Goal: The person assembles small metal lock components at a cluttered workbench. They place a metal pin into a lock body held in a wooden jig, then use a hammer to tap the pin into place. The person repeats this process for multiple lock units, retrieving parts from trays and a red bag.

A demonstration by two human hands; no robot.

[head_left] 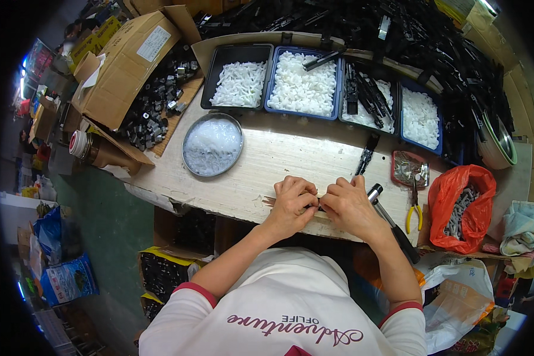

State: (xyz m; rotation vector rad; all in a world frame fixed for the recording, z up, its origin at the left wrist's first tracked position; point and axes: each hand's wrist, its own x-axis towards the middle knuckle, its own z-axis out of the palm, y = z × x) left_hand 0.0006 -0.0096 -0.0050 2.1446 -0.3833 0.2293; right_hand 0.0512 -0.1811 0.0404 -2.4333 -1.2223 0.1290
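My left hand and my right hand meet at the near edge of the worktable, fingers bent and pinched together. Between the fingertips is a small dark part, mostly covered, so its kind cannot be made out. Just beyond my right hand lies a black slotted strip. Beside that hand rests a hammer with a silver head and black grip. Farther right are pliers with yellow handles, their jaws at a red tray of small metal pieces.
A round tin of whitish grease stands left. Along the back are bins of white plastic pieces, with black strips heaped behind. At right sits a red bag of grey parts; at left, a cardboard box beside black-and-silver pieces.
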